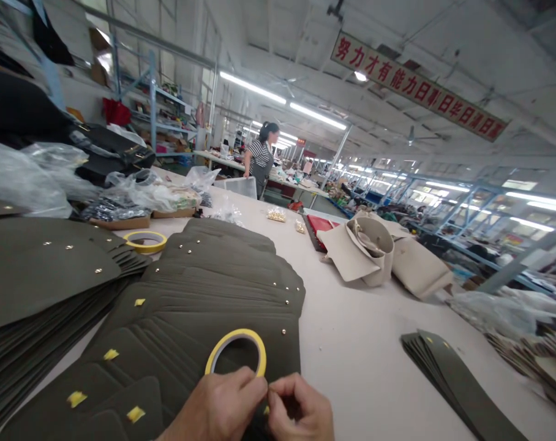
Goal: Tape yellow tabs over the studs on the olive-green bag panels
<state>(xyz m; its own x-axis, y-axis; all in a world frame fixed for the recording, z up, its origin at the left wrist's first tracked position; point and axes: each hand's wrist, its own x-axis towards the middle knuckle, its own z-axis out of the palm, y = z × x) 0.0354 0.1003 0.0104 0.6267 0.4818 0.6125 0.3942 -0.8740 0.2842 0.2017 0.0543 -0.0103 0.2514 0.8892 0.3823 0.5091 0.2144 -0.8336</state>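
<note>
My left hand (227, 398) grips a roll of yellow tape (242, 334) at its lower edge, with the ring standing up over the dark panels. Close beside it, thumb and finger of my right hand (302, 409) pinch together, and a bit of yellow tape shows at their tips. Under and beyond both hands, overlapping dark olive panels (204, 294) spread across the table. Small metal studs (284, 331) dot some panels, while yellow tape pieces (111, 354) stick to others on the left. What lies right under my fingers is mostly hidden.
Another stack of olive panels (43, 257) lies at left, near a second tape roll (146, 241). Plastic bags (140, 190) crowd the back left. Beige bag pieces (370, 251) and dark strips (452, 380) sit on the pale table (351, 343). A person (261, 158) stands farther back.
</note>
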